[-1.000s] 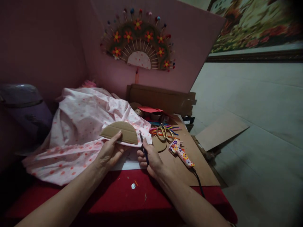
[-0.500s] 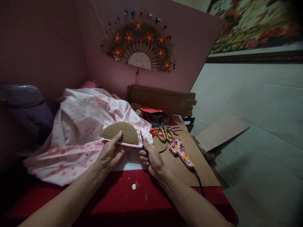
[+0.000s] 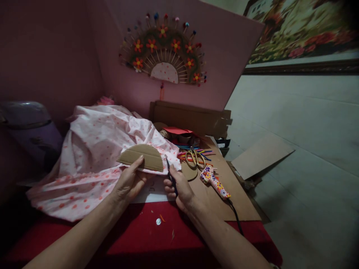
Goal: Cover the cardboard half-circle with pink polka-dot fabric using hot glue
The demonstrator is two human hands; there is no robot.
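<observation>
Left hand (image 3: 133, 182) on card (image 3: 142, 156), right hand (image 3: 181, 188) on dark tool (image 3: 173, 183)

The left hand pinches the card, a brown half-disc, thumb on its face, fingers curled beneath. Dotted cloth (image 3: 98, 130) lies under the card and shows along its near edge. The right hand is closed round the tool's handle, the pointed tip aimed far, just right of the card.

The cloth heaps across the left of the red-covered desk (image 3: 134, 231). Farther right, gold scissors (image 3: 197, 158) lie near coloured sticks (image 3: 207, 152); a flowered glue gun (image 3: 216, 183) rests on a brown board (image 3: 238, 209). At the far side, a fan (image 3: 165, 43) shows against a pink panel (image 3: 221, 56).
</observation>
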